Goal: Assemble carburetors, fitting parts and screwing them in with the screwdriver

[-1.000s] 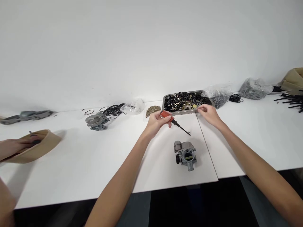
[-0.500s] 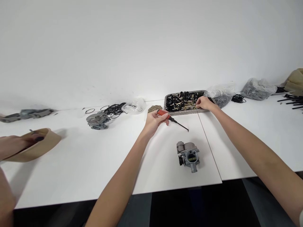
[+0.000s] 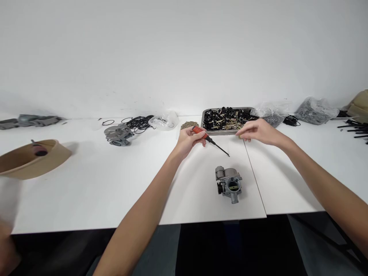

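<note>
My left hand (image 3: 188,140) grips a red-handled screwdriver (image 3: 209,140), its dark shaft pointing right and down toward the table. A grey metal carburetor (image 3: 229,184) stands on the white table (image 3: 115,180) just below the screwdriver tip. My right hand (image 3: 258,131) hovers in front of the metal tray (image 3: 209,131) of small black and brass parts, fingertips pinched together; whether a small part sits between them I cannot tell.
A second carburetor (image 3: 117,135), black rubber rings (image 3: 138,123), a clear bag (image 3: 164,120) and a pile of small brass pieces (image 3: 189,125) lie at the back. Bags of dark parts (image 3: 314,109) sit at the right. A tan bowl (image 3: 33,159) stands at far left.
My right hand reached into the tray, then drew back toward me with fingers pinched. The other person's hand left the tan bowl. My left hand kept the screwdriver nearly still.
</note>
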Demonstrator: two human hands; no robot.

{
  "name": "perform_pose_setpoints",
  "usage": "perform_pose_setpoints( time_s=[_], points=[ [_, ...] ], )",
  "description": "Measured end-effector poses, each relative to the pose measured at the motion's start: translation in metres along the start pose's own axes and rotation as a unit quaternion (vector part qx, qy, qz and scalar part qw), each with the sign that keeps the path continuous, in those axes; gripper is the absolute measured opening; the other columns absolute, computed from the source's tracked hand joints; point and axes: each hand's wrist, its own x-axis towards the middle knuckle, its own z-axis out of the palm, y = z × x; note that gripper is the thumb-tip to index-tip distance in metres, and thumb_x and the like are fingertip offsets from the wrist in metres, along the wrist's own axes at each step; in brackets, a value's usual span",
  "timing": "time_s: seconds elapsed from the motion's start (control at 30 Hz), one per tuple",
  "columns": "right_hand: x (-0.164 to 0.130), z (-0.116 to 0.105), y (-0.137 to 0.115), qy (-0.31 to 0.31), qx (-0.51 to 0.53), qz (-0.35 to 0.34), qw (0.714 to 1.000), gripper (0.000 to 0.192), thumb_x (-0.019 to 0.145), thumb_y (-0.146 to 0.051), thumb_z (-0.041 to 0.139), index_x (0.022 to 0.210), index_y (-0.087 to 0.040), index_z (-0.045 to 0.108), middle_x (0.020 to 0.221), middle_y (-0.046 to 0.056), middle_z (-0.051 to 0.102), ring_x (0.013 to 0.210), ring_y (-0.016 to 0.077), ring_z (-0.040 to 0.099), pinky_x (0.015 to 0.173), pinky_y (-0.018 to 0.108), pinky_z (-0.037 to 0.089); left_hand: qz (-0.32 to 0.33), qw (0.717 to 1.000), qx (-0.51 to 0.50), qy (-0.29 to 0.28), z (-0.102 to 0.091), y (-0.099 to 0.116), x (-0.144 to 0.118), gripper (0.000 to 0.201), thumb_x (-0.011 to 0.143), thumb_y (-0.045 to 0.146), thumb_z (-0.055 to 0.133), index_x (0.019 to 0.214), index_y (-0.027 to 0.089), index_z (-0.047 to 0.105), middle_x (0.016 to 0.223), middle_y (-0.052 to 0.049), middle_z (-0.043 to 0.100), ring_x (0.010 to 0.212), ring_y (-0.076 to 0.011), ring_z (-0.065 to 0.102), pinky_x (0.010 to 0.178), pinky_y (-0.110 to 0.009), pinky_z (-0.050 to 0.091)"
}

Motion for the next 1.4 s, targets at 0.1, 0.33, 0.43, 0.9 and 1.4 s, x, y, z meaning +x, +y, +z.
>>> perform_pose_setpoints(
  time_s=[0.1,0.33,0.43,0.9,1.4],
  points=[
    [-0.027,0.018,-0.036,-0.103,0.049,0.017,0.993,0.027,0.077,-0.031,0.075,0.102,-0.019,0.078,0.087,0.006,0.074,0.072,0.0163,0.068,0.066,0.031,0.056,-0.006,1.0,0.001,0.004,0.0,0.0,0.0,0.042,0.059,0.033,0.09,0.084,0.008,0.067,0.074,-0.01,0.07,0.049,-0.0155,0.063,0.051,-0.033,0.056],
    [-0.061,0.051,-0.075,-0.174,0.059,0.059,0.981,0.008,0.082,-0.021,0.07,0.084,-0.018,0.077,0.083,0.003,0.074,0.069,0.0139,0.068,0.063,0.026,0.053,-0.01,1.0,0.003,0.004,0.001,0.001,0.001,0.045,0.056,0.034,0.092,0.081,0.007,0.066,0.072,-0.01,0.069,0.049,-0.0161,0.063,0.05,-0.033,0.056],
    [-0.064,0.056,-0.071,-0.178,0.026,0.052,0.982,0.012,0.084,-0.022,0.067,0.085,-0.02,0.079,0.087,0.002,0.074,0.071,0.0134,0.065,0.062,0.025,0.049,-0.01,1.0,0.003,0.0,0.001,0.001,0.0,0.047,0.055,0.035,0.093,0.081,0.007,0.066,0.073,-0.01,0.07,0.049,-0.0158,0.063,0.051,-0.032,0.056],
    [-0.033,0.051,-0.04,-0.215,0.013,0.023,0.976,0.038,0.072,-0.035,0.083,0.103,-0.02,0.069,0.103,0.004,0.066,0.077,0.0133,0.054,0.069,0.028,0.045,-0.004,1.0,0.016,0.005,0.001,0.001,0.0,0.042,0.059,0.034,0.09,0.082,0.008,0.066,0.073,-0.009,0.069,0.05,-0.0148,0.063,0.052,-0.031,0.056],
    [-0.012,0.052,0.048,-0.07,0.06,0.019,0.996,0.04,0.07,-0.032,0.077,0.108,-0.018,0.073,0.109,0.01,0.07,0.086,0.0176,0.057,0.073,0.032,0.048,0.035,0.999,-0.009,-0.016,-0.004,0.007,-0.002,0.031,0.07,0.033,0.085,0.083,0.01,0.068,0.075,-0.008,0.069,0.059,-0.0147,0.063,0.053,-0.029,0.053]
  ],
)
